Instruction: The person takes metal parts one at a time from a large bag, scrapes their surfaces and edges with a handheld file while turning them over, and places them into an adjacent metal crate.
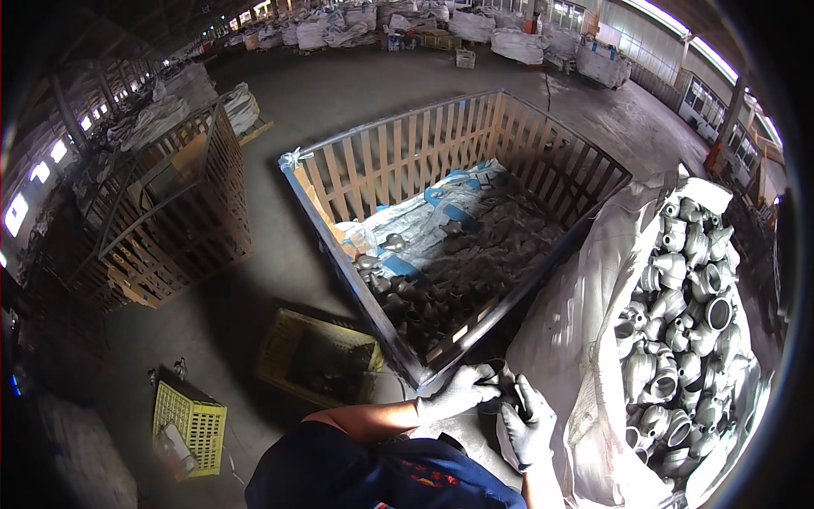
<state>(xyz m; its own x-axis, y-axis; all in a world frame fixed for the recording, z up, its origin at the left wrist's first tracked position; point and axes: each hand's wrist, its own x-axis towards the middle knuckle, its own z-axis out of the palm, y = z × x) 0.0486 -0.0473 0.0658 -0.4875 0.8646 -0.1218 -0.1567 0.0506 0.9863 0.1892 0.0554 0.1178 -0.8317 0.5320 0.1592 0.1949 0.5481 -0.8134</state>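
Both of my hands wear pale grey gloves and meet in front of my body, near the close corner of a large slatted metal crate (343, 270). My left hand (458, 395) grips a dark, hollow metal fitting (492, 405) from its left side. On the other side, my right hand (529, 426) has its fingers curled around the same piece. The gloves and shadow hide much of its shape. Right of my hands stands a big white woven sack (570, 327), filled with grey metal pipe fittings (666, 373). Darker fittings (415, 310) lie inside the crate on blue and white sheeting (415, 216).
Two yellow plastic baskets, one larger (275, 352) and one smaller (208, 433), sit on the floor to the left. Another slatted crate (191, 212) stands further left. Stacked white sacks (517, 44) line the far side of the hall.
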